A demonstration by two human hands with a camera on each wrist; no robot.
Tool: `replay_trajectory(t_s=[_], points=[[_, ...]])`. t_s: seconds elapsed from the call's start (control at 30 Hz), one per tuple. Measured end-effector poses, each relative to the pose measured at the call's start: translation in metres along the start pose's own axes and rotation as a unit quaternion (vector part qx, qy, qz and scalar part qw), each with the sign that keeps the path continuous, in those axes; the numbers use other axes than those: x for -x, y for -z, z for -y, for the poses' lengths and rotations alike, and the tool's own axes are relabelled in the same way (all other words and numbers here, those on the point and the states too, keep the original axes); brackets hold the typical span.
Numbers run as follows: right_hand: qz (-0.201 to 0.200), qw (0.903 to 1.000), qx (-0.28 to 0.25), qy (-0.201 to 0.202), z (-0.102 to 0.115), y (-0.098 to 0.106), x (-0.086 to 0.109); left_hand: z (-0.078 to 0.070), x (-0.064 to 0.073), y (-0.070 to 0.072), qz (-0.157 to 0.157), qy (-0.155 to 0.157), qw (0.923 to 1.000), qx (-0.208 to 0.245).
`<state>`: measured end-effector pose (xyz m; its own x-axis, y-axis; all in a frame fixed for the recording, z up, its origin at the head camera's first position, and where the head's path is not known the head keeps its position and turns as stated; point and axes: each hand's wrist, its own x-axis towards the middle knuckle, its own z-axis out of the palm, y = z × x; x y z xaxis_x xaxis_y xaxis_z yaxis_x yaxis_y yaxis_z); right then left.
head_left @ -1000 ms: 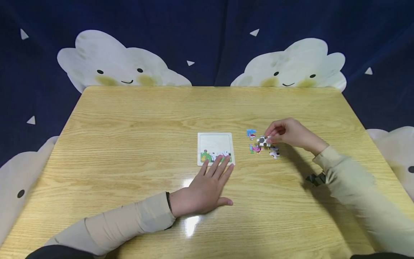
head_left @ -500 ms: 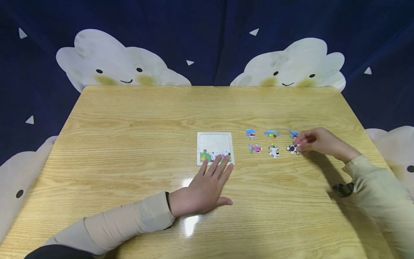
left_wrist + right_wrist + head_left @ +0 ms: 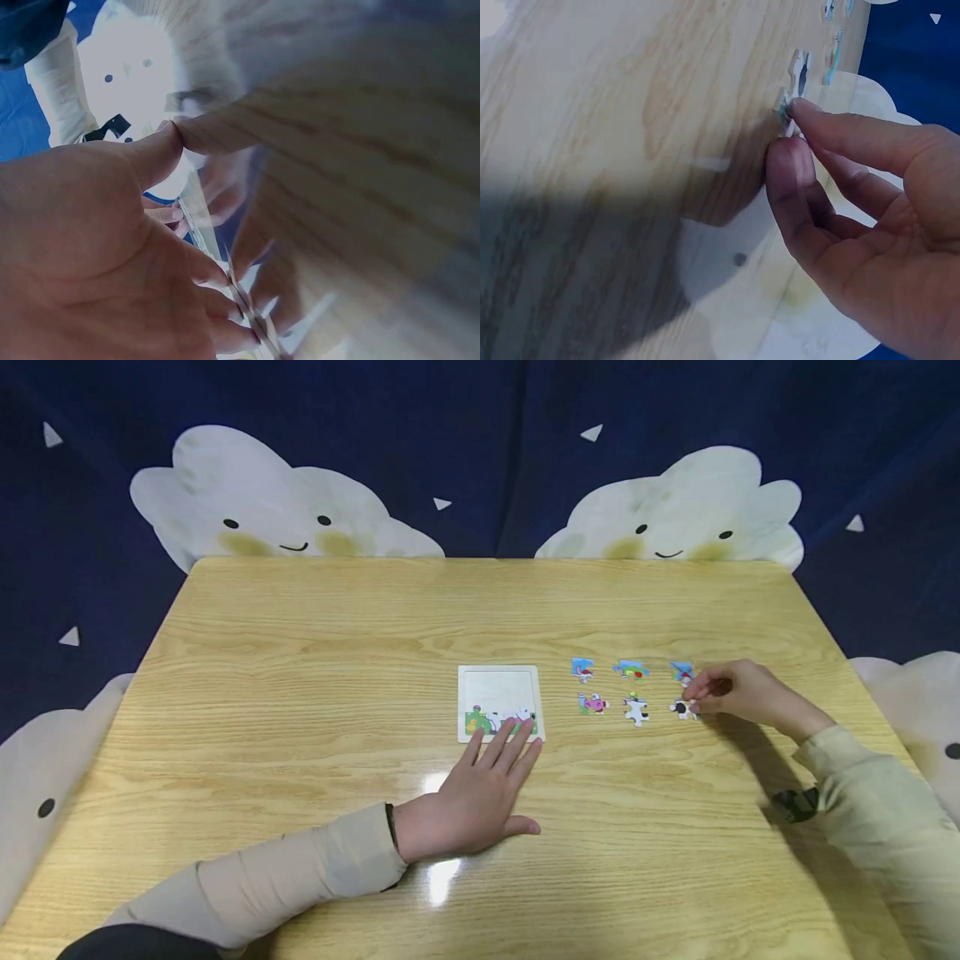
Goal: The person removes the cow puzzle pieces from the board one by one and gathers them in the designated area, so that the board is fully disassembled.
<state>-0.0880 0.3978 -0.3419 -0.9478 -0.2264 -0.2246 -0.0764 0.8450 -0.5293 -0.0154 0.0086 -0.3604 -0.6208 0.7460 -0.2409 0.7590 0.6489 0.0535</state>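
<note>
A: What runs across the top of the frame?
B: A dark blue cloth (image 3: 495, 418), with a smiling white cloud (image 3: 255, 485) at upper left and a similar pale cloud (image 3: 697, 489) at upper right, both with yellow cheeks.
A: And the sides?
B: A cut-off cloud (image 3: 45, 760) at the left edge, showing one dark eye, and another partial cloud (image 3: 918, 710) at the right edge. Small white triangles (image 3: 592, 433) are scattered about.
A: Below that?
B: The worktop (image 3: 300, 618), yellowish wood-grain, with a bright glare patch (image 3: 442, 883) low in the centre.
</note>
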Motion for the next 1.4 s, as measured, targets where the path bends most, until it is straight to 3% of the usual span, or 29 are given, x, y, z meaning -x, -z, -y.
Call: replay_trajectory(t_s=[0.17, 0.3, 0.57, 0.77, 0.93, 1.13, 1.4], points=[[-0.011, 0.9998, 0.006, 0.012, 0.005, 0.001, 0.000, 0.000, 0.000, 0.001, -0.001, 0.000, 1.0000, 0.004], [-0.014, 0.9997, -0.003, 0.022, 0.022, 0.000, -0.004, 0.001, 0.001, 0.002, 0.004, 0.002, 1.0000, 0.009], [0.028, 0.9955, -0.055, 0.072, 0.089, -0.022, -0.033, 0.002, 0.003, 0.006, 0.014, 0.004, 0.9997, 0.018], [0.070, 0.9825, -0.111, 0.132, 0.140, -0.047, -0.064, 0.002, 0.001, 0.005, 0.014, 0.001, 0.9998, 0.017], [0.117, 0.9718, -0.130, 0.158, 0.174, -0.071, -0.086, 0.001, 0.000, 0.004, 0.011, 0.003, 0.9999, 0.006], [0.160, 0.9675, -0.118, 0.157, 0.200, -0.092, -0.100, 0.001, -0.001, 0.003, 0.014, 0.009, 0.9997, 0.020], [0.165, 0.9712, -0.091, 0.146, 0.214, -0.102, -0.103, -0.001, -0.002, 0.003, 0.028, 0.014, 0.9992, 0.024]])
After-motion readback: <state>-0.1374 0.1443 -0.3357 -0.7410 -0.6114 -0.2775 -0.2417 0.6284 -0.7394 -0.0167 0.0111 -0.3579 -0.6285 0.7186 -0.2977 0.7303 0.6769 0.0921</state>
